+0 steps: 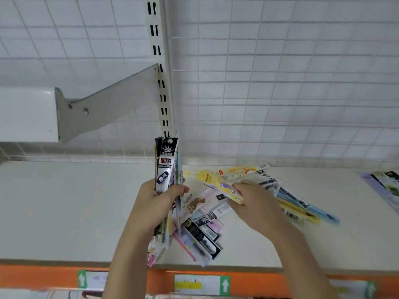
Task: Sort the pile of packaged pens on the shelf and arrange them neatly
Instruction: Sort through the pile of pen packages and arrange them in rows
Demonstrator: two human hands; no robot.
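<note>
- Head view, progress: sorting looks part done, by my judgement; the left hand (pixel 158 199) grips a gathered bundle of packs (pixel 166 169) standing upright, a black-and-white pack foremost, its top at twelve o'clock; nothing yet lies in a neat row on the shelf (pixel 75 212).
- The right hand (pixel 252 201) pinches a yellow pack (pixel 218 184) at the top of the loose pile (pixel 207 225), fingers curled round its edge.
- What is left: the pile, fanned out from five o'clock of the bundle to three o'clock past the right hand; then laying all out tidily.
- Counts: two hands; one bundle, several packs, overlap hides the number; roughly a dozen loose packs, not exactly countable; one separate purple-edged pack (pixel 384 186) at far three o'clock.
</note>
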